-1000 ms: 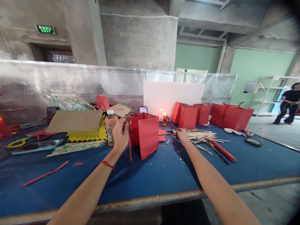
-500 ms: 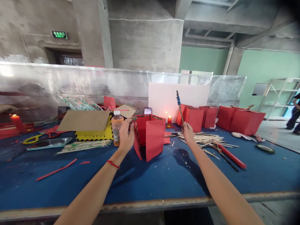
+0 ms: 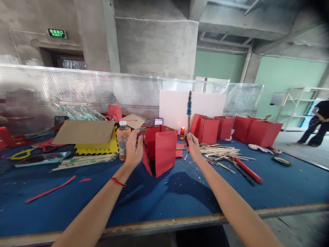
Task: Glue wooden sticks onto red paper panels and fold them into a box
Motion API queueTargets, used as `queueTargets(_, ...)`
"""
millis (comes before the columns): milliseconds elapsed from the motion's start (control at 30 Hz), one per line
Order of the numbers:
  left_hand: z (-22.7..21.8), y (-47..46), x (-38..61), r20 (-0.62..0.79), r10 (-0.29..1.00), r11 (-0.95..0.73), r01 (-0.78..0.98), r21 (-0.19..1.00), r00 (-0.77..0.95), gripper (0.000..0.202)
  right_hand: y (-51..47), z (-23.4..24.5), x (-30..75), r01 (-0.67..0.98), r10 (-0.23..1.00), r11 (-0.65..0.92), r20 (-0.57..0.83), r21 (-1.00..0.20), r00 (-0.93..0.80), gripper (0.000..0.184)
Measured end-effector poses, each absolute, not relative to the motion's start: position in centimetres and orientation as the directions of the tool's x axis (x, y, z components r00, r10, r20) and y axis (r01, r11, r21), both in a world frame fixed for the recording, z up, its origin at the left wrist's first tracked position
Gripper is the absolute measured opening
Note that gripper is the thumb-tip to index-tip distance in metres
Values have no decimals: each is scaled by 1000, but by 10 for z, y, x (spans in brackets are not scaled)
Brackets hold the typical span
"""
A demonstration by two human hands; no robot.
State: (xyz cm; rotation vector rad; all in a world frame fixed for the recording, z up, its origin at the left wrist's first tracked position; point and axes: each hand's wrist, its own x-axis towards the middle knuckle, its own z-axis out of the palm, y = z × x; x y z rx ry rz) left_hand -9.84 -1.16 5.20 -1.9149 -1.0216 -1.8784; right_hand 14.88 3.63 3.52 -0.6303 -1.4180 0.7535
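Observation:
My left hand [image 3: 133, 149] grips a thin wooden stick at the near corner of a red paper lantern box [image 3: 161, 152], whose top stands open and whose panels hang loose. My right hand [image 3: 192, 147] is just right of the box, holding upright a wooden stick [image 3: 189, 113] wrapped with blue tape near its upper part. A lit red candle [image 3: 182, 133] stands behind the box, beyond the stick. A pile of wooden sticks [image 3: 221, 151] lies to the right of my right hand.
A juice bottle [image 3: 123, 140] and a yellow box with a cardboard flap [image 3: 96, 148] stand left of my left hand. Finished red boxes [image 3: 205, 129] line the back of the blue table [image 3: 164, 202], with a red tube [image 3: 248, 169] at right. A person [image 3: 315, 123] stands on the far right.
My right hand has moved left toward the red box, and the blue-taped stick now stands nearly vertical instead of tilted. My left hand stays at the box corner.

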Motion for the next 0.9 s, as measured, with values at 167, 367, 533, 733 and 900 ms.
queueTargets(167,53,-10,-101,952,284,-699,655,287,-113,33,31,36,141,-73,753,650,654,-756,-71,38)
queueTargets(367,57,-12,-104,958,273,-683,684,255,-85,36,22,42,148,102,645,763,763,-638,-48,33)
queueTargets(533,62,-14,-105,959,276,-702,668,246,-62,38,12,47,154,239,516,841,853,-486,-83,45)
queueTargets(733,66,-13,-105,963,259,-731,638,245,-73,42,9,44,154,399,477,843,843,-360,-248,50)
queueTargets(900,65,-14,-102,965,258,-757,610,237,-54,42,9,42,151,531,447,815,834,-232,-323,50)
